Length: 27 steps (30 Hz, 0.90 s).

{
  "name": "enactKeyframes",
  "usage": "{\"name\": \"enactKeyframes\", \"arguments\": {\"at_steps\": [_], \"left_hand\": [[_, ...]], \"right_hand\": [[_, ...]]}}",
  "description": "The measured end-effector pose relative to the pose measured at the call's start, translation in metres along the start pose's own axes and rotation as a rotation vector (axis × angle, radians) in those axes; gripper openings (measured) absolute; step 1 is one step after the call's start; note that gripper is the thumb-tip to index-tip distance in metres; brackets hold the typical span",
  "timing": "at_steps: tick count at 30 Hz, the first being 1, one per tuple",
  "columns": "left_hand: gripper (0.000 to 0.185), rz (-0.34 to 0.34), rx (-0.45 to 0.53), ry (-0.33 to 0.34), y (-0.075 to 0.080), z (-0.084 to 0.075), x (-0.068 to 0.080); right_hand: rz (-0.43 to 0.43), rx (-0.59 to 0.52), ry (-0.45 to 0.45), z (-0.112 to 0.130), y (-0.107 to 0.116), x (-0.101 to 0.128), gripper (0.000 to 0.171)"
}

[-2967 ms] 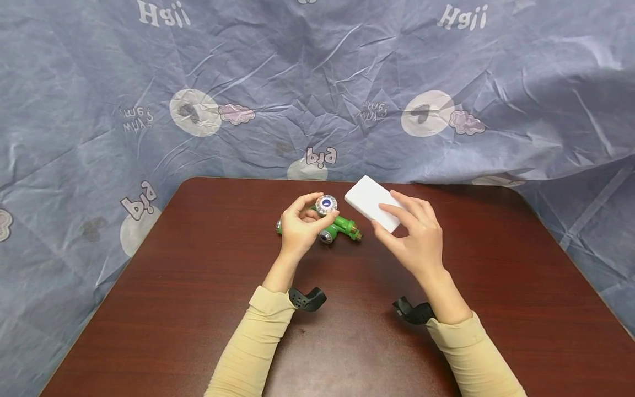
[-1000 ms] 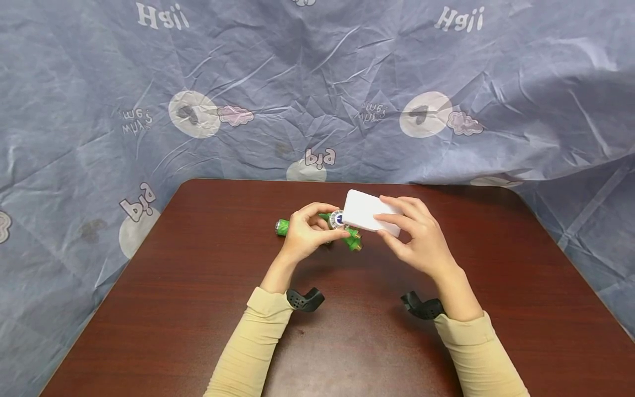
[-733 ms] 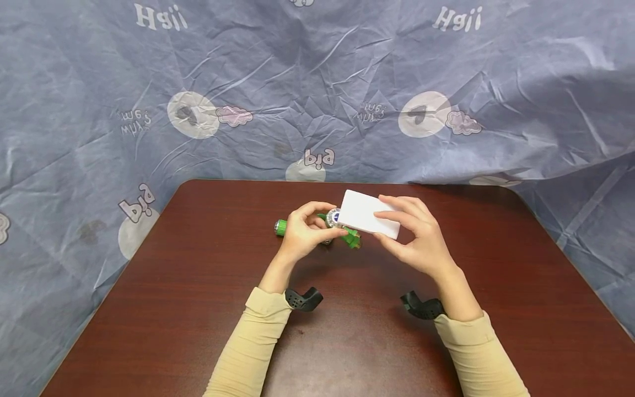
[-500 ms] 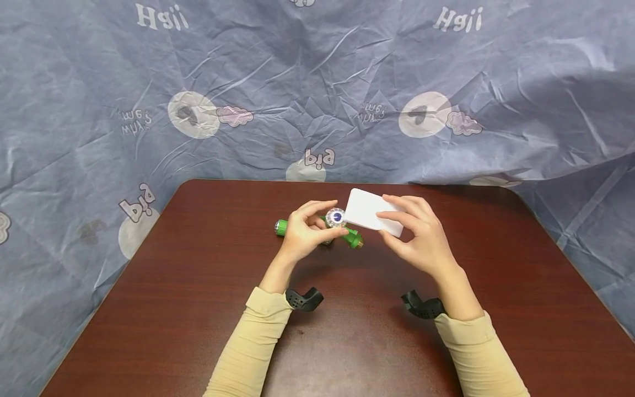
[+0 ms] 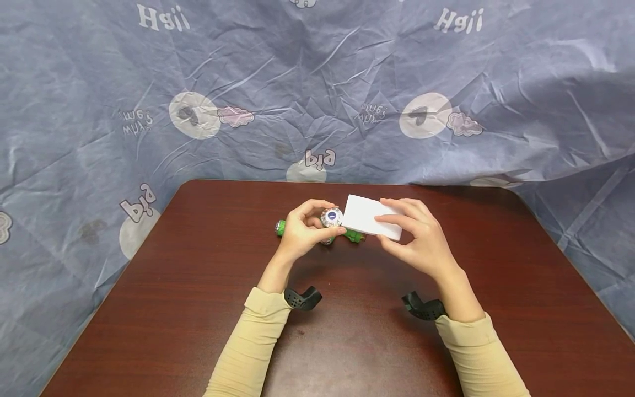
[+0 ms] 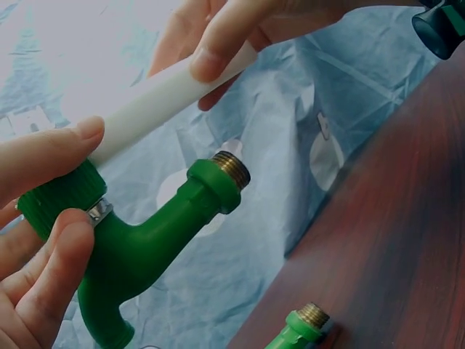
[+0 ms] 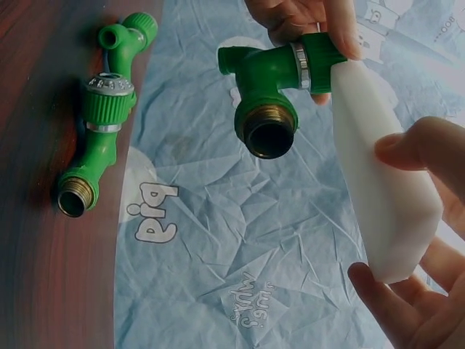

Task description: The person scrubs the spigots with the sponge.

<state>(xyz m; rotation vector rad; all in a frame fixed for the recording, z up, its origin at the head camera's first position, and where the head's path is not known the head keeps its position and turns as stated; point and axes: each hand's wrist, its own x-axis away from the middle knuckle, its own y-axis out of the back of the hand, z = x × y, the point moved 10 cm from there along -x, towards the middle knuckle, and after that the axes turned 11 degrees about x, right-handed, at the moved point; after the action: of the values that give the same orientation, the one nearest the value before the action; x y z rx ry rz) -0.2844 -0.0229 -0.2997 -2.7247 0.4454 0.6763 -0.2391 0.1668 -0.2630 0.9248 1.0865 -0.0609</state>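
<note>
My left hand point(image 5: 300, 231) holds a green plastic faucet point(image 6: 149, 251) above the table, fingers and thumb around its ribbed knob point(image 7: 323, 62). The faucet's brass threaded end point(image 7: 269, 134) points away from that hand. In the head view the knob's silver top point(image 5: 332, 216) with a blue centre faces the camera. My right hand point(image 5: 416, 234) grips a white block-shaped sponge point(image 5: 364, 214) between thumb and fingers. One end of the sponge meets the knob in both wrist views, near the left fingertips. The sponge covers part of the faucet in the head view.
More green faucets point(image 7: 102, 145) lie on the dark red wooden table point(image 5: 223, 309) just beyond the hands, one with a silver-topped knob. Black wrist straps point(image 5: 303, 298) stick out below both hands. A wrinkled blue-grey printed cloth point(image 5: 317, 82) hangs behind the table.
The sponge, raised and apart from the faucet 3 s ago, has come down against the knob. It has shifted slightly back and forth there, and the faucet has tilted a little in the left hand.
</note>
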Motion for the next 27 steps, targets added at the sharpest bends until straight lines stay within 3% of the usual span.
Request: {"name": "enactKeyframes", "arguments": {"at_steps": [9,13,23,27], "left_hand": [[0.057,0.141,0.065,0.072,-0.002,0.026,-0.001],[0.055,0.174,0.072,0.085,-0.005,0.030,-0.001],[0.044,0.079,-0.124,0.068,0.007,0.030,-0.002],[0.043,0.022,-0.133,0.072,0.013,0.032,-0.003]], "right_hand": [[-0.037,0.032,0.001,0.003,0.004,0.000,0.029],[-0.045,0.043,-0.005,0.002,0.004,0.000,0.029],[-0.086,0.036,0.007,0.006,0.007,-0.002,0.032],[-0.099,0.037,0.001,0.006,0.008,-0.002,0.031]]}}
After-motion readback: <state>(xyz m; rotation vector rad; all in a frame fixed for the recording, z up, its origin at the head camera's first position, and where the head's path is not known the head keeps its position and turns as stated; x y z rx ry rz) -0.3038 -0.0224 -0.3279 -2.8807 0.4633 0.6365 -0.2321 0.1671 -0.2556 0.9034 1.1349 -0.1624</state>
